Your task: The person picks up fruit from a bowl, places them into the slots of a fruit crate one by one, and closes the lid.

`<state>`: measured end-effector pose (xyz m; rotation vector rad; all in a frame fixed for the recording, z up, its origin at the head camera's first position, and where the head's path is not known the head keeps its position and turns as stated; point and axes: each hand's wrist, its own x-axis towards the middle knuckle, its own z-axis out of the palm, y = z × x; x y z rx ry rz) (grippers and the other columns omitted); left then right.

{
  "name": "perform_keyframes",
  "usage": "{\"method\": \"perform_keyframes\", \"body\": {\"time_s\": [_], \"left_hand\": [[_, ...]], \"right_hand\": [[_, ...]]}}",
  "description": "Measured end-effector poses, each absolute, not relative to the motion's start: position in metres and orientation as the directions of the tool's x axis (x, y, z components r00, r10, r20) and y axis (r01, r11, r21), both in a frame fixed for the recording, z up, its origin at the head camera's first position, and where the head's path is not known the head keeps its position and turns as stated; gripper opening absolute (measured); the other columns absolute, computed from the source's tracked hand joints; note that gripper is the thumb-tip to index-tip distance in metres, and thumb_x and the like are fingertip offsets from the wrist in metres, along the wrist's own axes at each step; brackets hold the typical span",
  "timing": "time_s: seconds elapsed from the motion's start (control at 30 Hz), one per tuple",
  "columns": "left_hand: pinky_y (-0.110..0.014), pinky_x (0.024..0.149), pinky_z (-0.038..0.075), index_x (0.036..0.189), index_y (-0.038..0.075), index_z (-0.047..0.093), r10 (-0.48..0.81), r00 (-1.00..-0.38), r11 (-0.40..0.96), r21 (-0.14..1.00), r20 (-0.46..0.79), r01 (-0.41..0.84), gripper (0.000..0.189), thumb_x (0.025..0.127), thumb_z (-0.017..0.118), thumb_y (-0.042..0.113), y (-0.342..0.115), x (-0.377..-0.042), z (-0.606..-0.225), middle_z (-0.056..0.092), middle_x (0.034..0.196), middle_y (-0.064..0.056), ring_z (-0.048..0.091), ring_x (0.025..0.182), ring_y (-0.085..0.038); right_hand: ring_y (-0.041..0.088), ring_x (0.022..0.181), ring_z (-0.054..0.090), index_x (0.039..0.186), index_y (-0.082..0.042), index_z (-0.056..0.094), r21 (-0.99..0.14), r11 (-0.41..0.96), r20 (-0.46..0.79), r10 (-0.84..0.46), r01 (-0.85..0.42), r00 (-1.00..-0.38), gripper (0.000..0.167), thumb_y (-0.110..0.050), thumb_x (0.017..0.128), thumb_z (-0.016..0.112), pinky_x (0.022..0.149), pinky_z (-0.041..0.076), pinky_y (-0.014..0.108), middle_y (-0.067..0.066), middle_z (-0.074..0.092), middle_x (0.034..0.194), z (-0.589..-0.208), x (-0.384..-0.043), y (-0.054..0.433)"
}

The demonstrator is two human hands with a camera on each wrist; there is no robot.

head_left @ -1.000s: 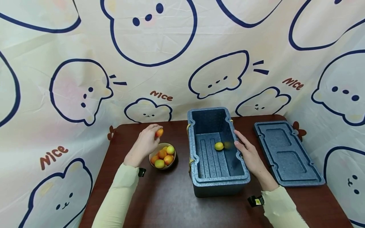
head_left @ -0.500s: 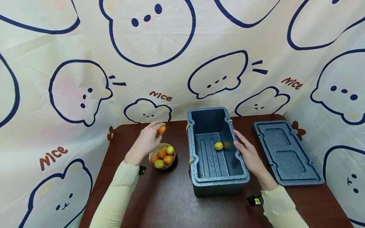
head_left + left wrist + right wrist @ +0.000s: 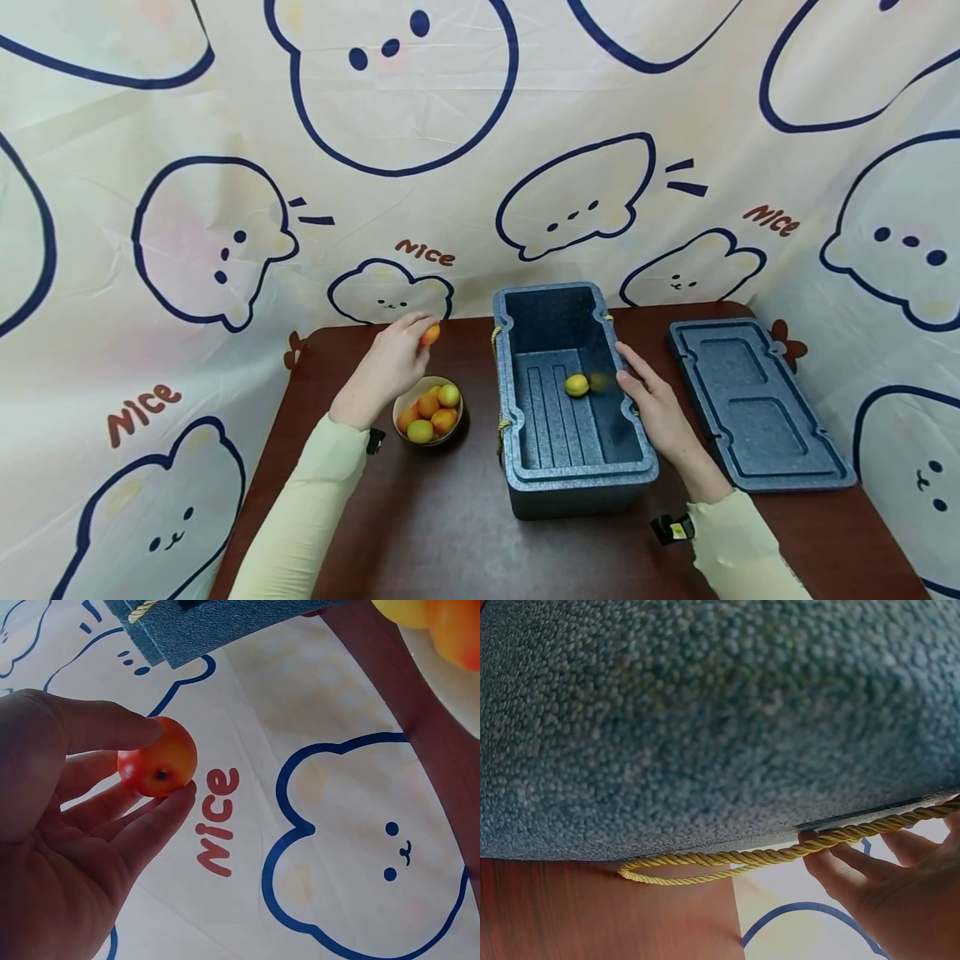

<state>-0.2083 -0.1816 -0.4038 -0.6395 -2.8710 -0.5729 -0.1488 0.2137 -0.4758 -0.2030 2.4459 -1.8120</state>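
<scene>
My left hand [image 3: 390, 364] pinches a small orange-red fruit [image 3: 166, 761] between thumb and fingertips, raised above and behind a bowl [image 3: 395, 398]. A dark pit marks the fruit's skin; its exact kind is unclear. Several orange, yellow and green fruits [image 3: 428, 406] fill the bowl. Farther right stands a lidless blue-grey foam box [image 3: 581, 478], with one yellow lemon-like fruit [image 3: 577, 385] on its floor. My right hand [image 3: 662, 412] rests against the box's right rim, fingers extended. In the right wrist view those fingers touch the side by a yellow rope handle [image 3: 840, 834].
The box's lid [image 3: 761, 404] lies flat on the brown table [image 3: 450, 533], to the right of the box. Behind the table hangs a cream cloth [image 3: 465, 208] printed with bear outlines.
My left hand has drifted slightly up and to the right with the orange-red fruit in its fingers. My right hand and the box have stayed in place.
</scene>
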Motion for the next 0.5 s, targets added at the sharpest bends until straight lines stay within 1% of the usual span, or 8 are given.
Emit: {"method": "perform_keyframes", "body": {"time_s": [0.2, 0.5], "left_hand": [[-0.047, 0.101, 0.051, 0.13, -0.002, 0.064, 0.402, -0.882, 0.828, 0.313, 0.247, 0.466, 0.041, 0.089, 0.068, 0.0, -0.1781, -0.2091, -0.4012, 0.059, 0.134, -0.018, 0.061, 0.117, -0.035], [-0.045, 0.1, 0.052, 0.131, 0.0, 0.064, 0.444, -0.854, 0.808, 0.291, 0.272, 0.513, 0.042, 0.089, 0.068, -0.001, -0.1724, -0.2116, -0.3966, 0.06, 0.133, -0.018, 0.062, 0.116, -0.033]], "right_hand": [[0.031, 0.151, 0.02, 0.161, -0.026, 0.028, -0.955, 0.291, 0.009, -0.157, -0.055, -0.987, 0.057, -0.042, 0.109, 0.041, 0.118, 0.019, 0.063, 0.005, 0.023, 0.166, -0.4764, -0.149, 0.2141], [0.03, 0.151, 0.021, 0.161, -0.025, 0.028, -0.957, 0.283, 0.014, -0.16, -0.06, -0.987, 0.056, -0.041, 0.109, 0.041, 0.118, 0.019, 0.062, 0.005, 0.023, 0.166, -0.4781, -0.1499, 0.2145]]}}
